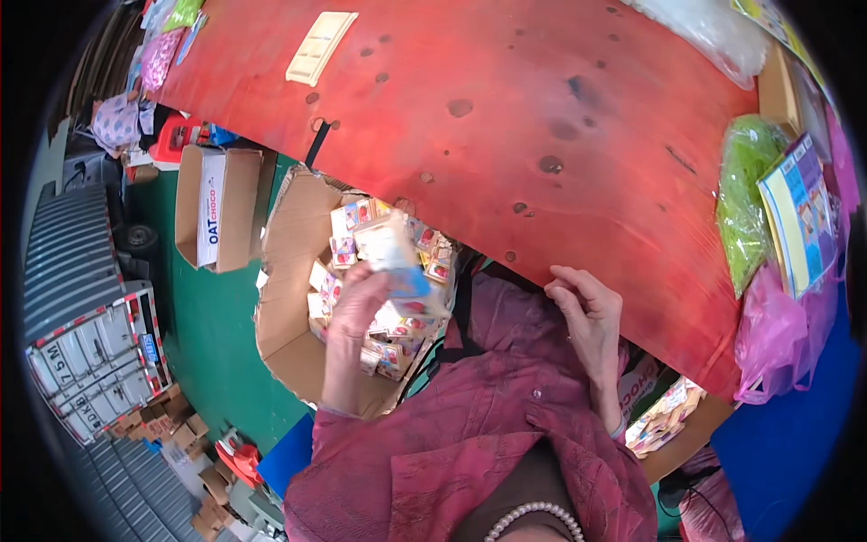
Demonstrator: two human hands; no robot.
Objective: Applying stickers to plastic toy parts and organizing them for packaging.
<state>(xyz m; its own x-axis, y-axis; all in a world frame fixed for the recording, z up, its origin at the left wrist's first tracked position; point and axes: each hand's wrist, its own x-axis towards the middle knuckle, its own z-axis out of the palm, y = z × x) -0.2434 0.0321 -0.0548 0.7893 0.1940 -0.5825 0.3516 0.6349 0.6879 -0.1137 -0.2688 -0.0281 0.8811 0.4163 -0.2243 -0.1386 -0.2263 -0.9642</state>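
Note:
My left hand [359, 298] is closed on a small flat packet [397, 257], pale on top and blue lower down, smeared by motion. It hangs over an open cardboard box [289, 330] at the table's near left edge. Inside the box lie many small printed packets [390, 357], white and yellowish with red and purple pictures. Above the near edge of the red table [506, 99] hovers my right hand [589, 312], fingers loosely bent and a little apart, with nothing visible in it.
A cream plastic tray [321, 45] lies on the far left of the table. Green bags [745, 199], a printed pack [799, 217] and a pink plastic bag [781, 334] crowd the right end. Another packet-filled box [668, 420] stands below right; an open carton [226, 208] stands left.

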